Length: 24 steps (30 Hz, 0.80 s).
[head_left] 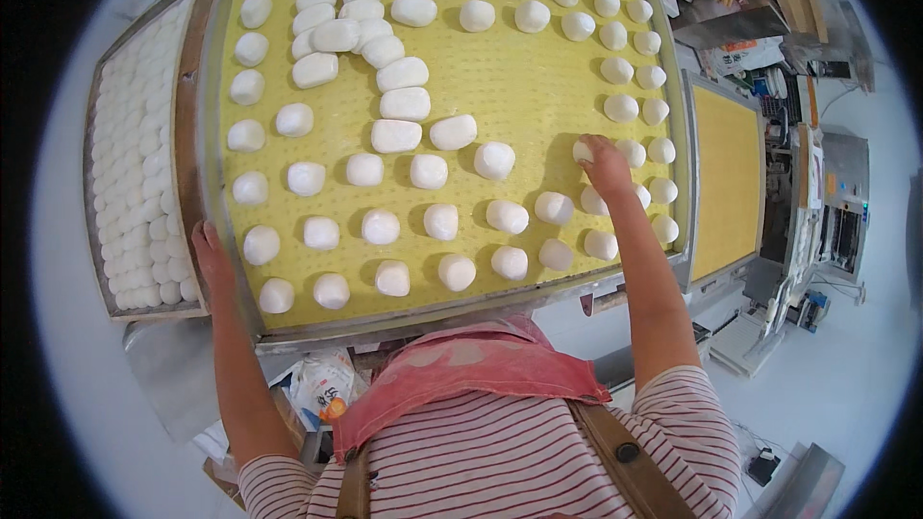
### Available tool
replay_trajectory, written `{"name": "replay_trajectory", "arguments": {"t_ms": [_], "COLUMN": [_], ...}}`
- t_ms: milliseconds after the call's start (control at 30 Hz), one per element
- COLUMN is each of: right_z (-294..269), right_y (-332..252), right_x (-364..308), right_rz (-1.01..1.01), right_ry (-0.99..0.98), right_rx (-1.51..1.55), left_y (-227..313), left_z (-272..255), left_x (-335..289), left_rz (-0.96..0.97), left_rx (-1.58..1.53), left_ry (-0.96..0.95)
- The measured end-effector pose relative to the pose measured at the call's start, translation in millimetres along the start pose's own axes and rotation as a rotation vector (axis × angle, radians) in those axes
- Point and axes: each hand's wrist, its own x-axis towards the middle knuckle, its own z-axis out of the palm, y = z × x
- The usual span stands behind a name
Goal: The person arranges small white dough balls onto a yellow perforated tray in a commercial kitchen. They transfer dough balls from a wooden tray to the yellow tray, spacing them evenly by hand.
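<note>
Rows of white dough pieces [441, 222] lie on a yellow, patterned table surface [519, 77]. At the right side of the table my right hand [608, 169] is closed around a small dough ball [583, 151], fingers and thumb pinching it close to the surface. More dough balls [631, 153] sit beside and partly under that hand. My left hand [209, 248] is at the table's left edge, its fingers bent over the side of a wooden tray [188, 135] packed with white dough balls. Part of the left fingers is hard to make out.
Longer dough pieces [405, 104] form an uneven line at the upper middle, some touching or overlapping. A metal frame [461, 309] borders the table. Another yellow board [726, 183] stands to the right, near shelves and equipment. A printed bag [322, 386] lies below the table edge.
</note>
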Motion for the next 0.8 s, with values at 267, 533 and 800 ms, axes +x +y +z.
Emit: {"name": "replay_trajectory", "arguments": {"t_ms": [267, 533, 800], "right_z": [-14.8, 11.3, -26.8], "right_y": [-153.4, -207.1, -49.3], "right_x": [25.5, 69.9, 70.1], "right_rz": [-0.393, -0.538, -0.036], "right_ry": [0.087, -0.357, 0.027], "right_rx": [0.237, -0.130, 0.339], "left_y": [26.5, 24.3, 23.7], "left_z": [0.6, 2.0, 0.1], "left_x": [-5.9, -7.5, -7.1], "left_rz": [0.057, -0.011, -0.028], "left_rx": [0.188, 0.124, 0.131], "left_ry": [0.069, 0.066, 0.042]}}
